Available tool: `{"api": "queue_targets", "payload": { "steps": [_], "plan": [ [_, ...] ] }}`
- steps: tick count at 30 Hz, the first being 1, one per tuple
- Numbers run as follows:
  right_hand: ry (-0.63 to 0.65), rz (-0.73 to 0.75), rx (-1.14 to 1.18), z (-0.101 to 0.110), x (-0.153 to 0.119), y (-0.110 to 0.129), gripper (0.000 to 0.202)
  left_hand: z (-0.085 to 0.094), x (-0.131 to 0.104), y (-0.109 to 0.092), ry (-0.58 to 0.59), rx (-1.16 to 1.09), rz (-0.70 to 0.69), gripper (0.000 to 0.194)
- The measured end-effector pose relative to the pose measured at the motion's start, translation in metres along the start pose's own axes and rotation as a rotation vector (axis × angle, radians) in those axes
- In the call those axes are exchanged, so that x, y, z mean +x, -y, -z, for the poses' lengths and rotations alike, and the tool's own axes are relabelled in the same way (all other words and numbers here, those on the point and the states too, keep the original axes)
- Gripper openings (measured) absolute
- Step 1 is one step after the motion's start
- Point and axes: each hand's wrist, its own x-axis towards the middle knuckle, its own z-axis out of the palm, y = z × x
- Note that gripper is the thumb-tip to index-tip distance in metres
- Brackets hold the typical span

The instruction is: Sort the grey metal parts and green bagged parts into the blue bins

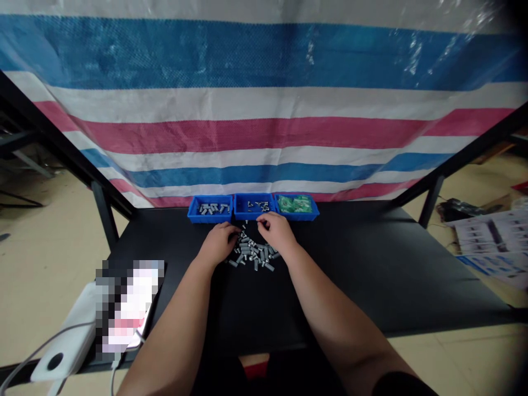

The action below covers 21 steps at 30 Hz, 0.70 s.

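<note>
We curl our left hand (220,242) at the left edge of the loose grey cylinders (269,267) and small screws (246,222); our right hand (275,230) pinches narrowly near the middle blue tray (254,215). We cannot tell whether either grips anything. The pieces lie on the black tabletop (346,264) between our hands, probably so both reach them easily.

Left hand (220,242), right hand (277,231), nearby hardware pile (262,254)

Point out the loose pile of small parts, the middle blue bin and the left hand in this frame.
Loose pile of small parts (254,252): head view, near the pile's middle.
Middle blue bin (246,215): head view, its front wall.
Left hand (219,242): head view, back of the hand.
</note>
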Motion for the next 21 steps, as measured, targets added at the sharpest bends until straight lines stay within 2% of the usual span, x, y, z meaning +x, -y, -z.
{"api": "queue_targets", "payload": {
  "steps": [2,5,7,9,12,15,21],
  "plan": [
    [0.136,-0.04,-0.069,0.006,-0.003,0.001,0.018,0.0,0.0,0.0,-0.01,-0.006,0.004,0.024],
    [0.223,-0.094,-0.127,0.024,-0.008,-0.002,0.023,0.001,-0.001,0.0,-0.021,-0.007,0.023,0.02],
    [0.27,-0.144,-0.117,0.039,-0.011,-0.01,0.024,0.003,-0.002,-0.001,-0.015,0.008,0.024,0.017],
    [0.384,-0.212,-0.08,0.053,-0.013,-0.021,0.025,0.005,-0.002,-0.002,0.0,0.02,0.009,0.014],
    [0.545,-0.269,-0.042,0.061,-0.015,-0.033,0.034,0.005,-0.003,-0.003,0.02,-0.001,-0.009,0.017],
    [0.59,-0.266,-0.034,0.057,-0.016,-0.031,0.039,0.003,-0.003,-0.003,0.019,-0.022,-0.007,0.023],
    [0.546,-0.26,-0.075,0.046,-0.014,-0.014,0.021,0.002,-0.004,-0.004,0.063,0.066,0.046,0.027]
  ]
}}
